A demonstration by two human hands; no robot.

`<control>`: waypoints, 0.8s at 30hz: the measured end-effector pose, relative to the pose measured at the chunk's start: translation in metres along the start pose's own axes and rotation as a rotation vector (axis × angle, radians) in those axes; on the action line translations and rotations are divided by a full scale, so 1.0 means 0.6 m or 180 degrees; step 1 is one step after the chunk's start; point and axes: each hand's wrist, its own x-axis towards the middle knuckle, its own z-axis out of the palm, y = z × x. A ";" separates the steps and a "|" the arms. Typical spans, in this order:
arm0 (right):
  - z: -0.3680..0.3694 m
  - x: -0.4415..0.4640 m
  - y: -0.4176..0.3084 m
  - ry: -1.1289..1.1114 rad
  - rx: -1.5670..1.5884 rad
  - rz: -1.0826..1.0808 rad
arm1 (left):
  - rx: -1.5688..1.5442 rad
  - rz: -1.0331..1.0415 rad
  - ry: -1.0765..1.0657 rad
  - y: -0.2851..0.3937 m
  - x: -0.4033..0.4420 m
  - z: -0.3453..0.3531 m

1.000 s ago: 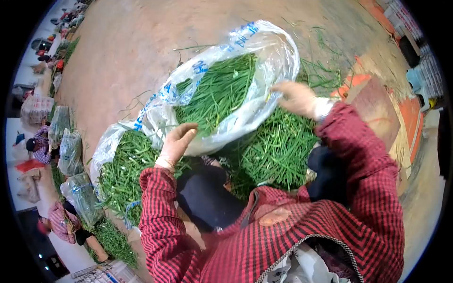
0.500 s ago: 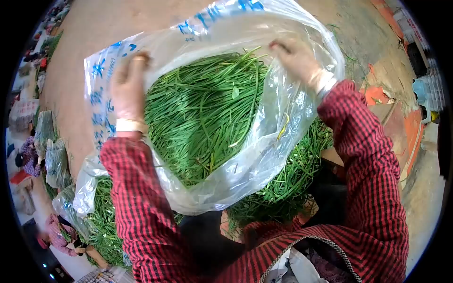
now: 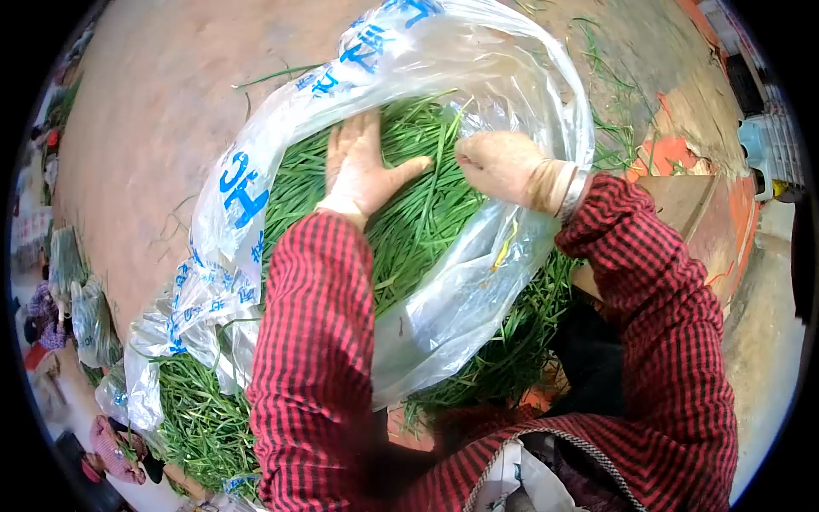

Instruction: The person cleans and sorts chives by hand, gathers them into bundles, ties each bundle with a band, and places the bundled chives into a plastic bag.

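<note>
A large clear plastic bag with blue lettering lies wide open in front of me, holding a heap of long, flat green leaves that look like garlic chives. My left hand rests flat on these leaves inside the bag, fingers stretched out and thumb spread to the right. To its right, my right hand is closed with fingers curled in, over the right part of the bag's mouth by the inner plastic wall. Whatever those fingers hold, if anything, is hidden.
Loose greens lie at lower left, and more greens sit under the bag's right side. A cardboard piece lies at the right. Full plastic bags and people, one in a pink top, are along the left.
My left hand has come off the bag's left rim and moved right onto the leaves. My right hand has lowered slightly and closed. The bag's left side has slumped inward.
</note>
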 end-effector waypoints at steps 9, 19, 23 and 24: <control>0.019 0.014 0.048 -0.0765 0.0112 0.0613 | 0.0228 -0.0173 -0.0822 0.062 0.016 0.005; 0.082 0.033 0.091 0.0374 0.2040 0.1163 | 0.0707 -0.1030 -0.1354 0.119 0.033 0.039; 0.087 0.025 0.096 0.0675 0.2805 0.1261 | 0.0713 -0.1043 -0.1479 0.119 0.034 0.039; 0.083 0.025 0.091 0.0683 0.2976 0.1251 | 0.0736 -0.1032 -0.1496 0.122 0.030 0.047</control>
